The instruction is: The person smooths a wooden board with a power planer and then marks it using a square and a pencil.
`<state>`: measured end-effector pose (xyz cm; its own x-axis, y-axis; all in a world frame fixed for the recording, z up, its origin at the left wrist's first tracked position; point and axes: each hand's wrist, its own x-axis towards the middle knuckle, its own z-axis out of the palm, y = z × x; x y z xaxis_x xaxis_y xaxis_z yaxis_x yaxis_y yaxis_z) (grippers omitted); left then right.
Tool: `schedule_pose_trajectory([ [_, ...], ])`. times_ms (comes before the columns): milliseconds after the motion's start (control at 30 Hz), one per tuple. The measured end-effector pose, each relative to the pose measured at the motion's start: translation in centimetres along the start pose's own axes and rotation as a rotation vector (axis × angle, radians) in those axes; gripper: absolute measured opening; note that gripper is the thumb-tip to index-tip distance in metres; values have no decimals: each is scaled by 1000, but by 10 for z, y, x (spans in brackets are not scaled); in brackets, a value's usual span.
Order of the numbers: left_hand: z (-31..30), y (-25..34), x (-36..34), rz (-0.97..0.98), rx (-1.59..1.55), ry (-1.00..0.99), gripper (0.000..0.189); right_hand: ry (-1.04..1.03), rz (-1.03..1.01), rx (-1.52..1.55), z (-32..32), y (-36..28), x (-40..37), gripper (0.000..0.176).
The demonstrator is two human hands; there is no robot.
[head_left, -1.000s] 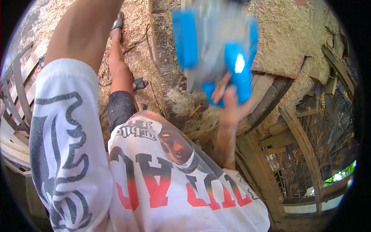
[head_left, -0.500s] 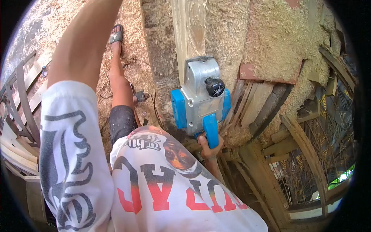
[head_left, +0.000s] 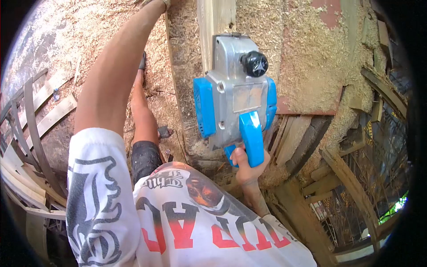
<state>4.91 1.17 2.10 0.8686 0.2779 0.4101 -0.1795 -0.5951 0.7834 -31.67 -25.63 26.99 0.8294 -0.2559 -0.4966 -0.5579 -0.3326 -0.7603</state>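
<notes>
My right hand [head_left: 253, 169] is wrapped around the blue rear handle of an electric hand planer [head_left: 240, 95]. The planer has a grey metal body, blue side covers and a black front knob that no hand touches. It is over the near part of a long pale wooden plank [head_left: 215, 18]; whether its base touches the wood is hidden. My left arm [head_left: 111, 66] reaches forward to the top edge of the view, where the wrist shows and the hand itself is cut off.
Wood shavings [head_left: 311, 58] cover the bench and ground around the plank. A reddish board [head_left: 327, 104] lies to the right, with stacked timber [head_left: 293, 138] below it. Curved wooden strips [head_left: 31, 120] stand at the left, and a wooden frame [head_left: 351, 182] at the lower right.
The planer appears larger and nearer the camera, slightly higher and further right in view, still in my right hand. My left forearm shows further down, its wrist now at the top edge.
</notes>
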Motion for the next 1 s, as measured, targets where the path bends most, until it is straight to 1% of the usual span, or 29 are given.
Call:
schedule_pose_trajectory([
  [100, -1, -1, 4, 46, -38, -31, 33, 28, -21, 11, 11, -19, 18, 17],
  [200, -4, 5, 3, 60, -10, -16, 33, 11, -28, 32, 21, -40, 34, 17],
  [300, -2, 6, 1, 3, -41, 6, 33, -9, -91, 56, 33, -59, 52, 16],
  [400, -6, 6, 4, -6, -47, -12, 33, 4, -77, 65, 45, -78, 68, 19],
  [467, -6, 9, 2, -28, -21, -3, 32, 2, -100, 33, 53, -88, 79, 17],
  [567, -7, 12, 3, 16, 46, 30, 33, 19, -127, 5, 62, -100, 93, 18],
  [700, -2, 4, 4, 23, -5, -13, 33, 11, -130, 43, 71, -117, 107, 21],
  [800, 6, -2, 3, 4, -11, 2, 33, 8, -178, 53, 77, -126, 125, 24],
  [833, 9, -4, 4, 46, -22, 66, 33, 5, -185, 61, 79, -133, 130, 25],
  [933, 3, 4, 3, -14, -36, -21, 30, 6, -211, 48, 84, -144, 143, 26],
  [967, 1, 3, 4, 18, -38, -22, 34, 21, -208, 64, 83, -145, 144, 33],
  [1000, 0, -3, 2, 42, -67, -56, 37, 19, -238, 67, 85, -146, 148, 34],
])
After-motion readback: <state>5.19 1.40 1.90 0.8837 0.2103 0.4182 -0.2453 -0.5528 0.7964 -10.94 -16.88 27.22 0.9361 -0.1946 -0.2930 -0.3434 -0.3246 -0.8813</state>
